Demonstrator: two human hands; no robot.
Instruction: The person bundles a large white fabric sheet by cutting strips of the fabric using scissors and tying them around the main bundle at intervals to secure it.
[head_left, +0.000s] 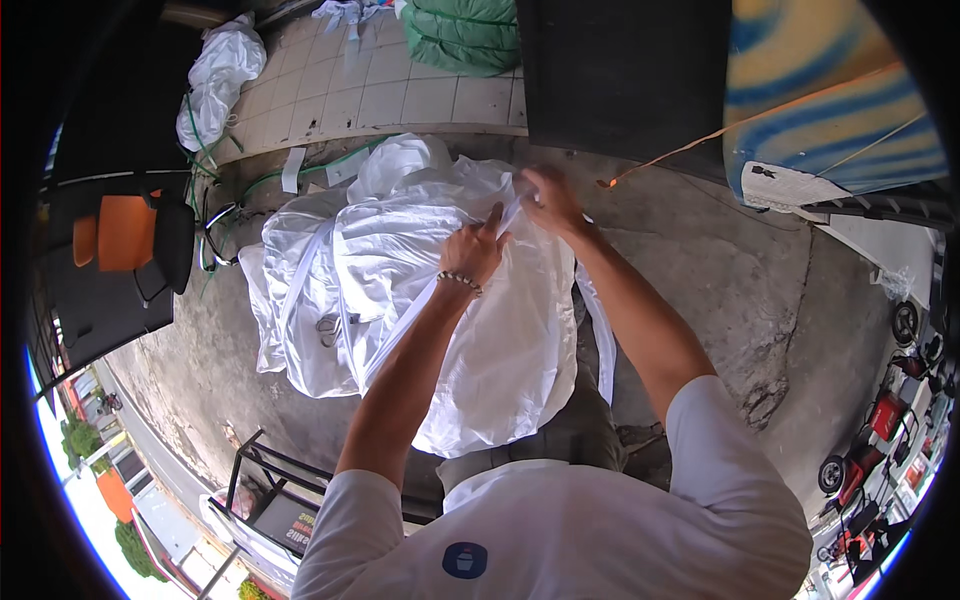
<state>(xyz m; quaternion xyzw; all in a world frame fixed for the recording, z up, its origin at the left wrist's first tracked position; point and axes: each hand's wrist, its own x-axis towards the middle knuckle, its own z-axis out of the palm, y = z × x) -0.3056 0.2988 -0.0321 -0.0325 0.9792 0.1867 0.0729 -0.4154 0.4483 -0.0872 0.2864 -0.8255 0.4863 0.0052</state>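
Note:
A large bundle wrapped in white plastic sacking (397, 240) lies on the floor in front of me, bound with flat white strips. My right hand (551, 201), slightly blurred, pinches a white strip (512, 214) near the bundle's far right side. My left hand (472, 251) rests on top of the bundle, its index finger stretched out and the same strip running between thumb and finger. Another length of white strip (598, 337) hangs down at the right, beside my knee. On the left part of the bundle lies what looks like a pair of scissors (328, 330).
Behind the bundle is a tiled step (390, 97) with a green wrapped bale (461, 37) and a white sack (225, 71). Green straps (206, 225) lie left. A black metal frame (281, 472) stands near left; an orange cord (675, 154) hangs right. Motorcycles (851, 465) are parked far right.

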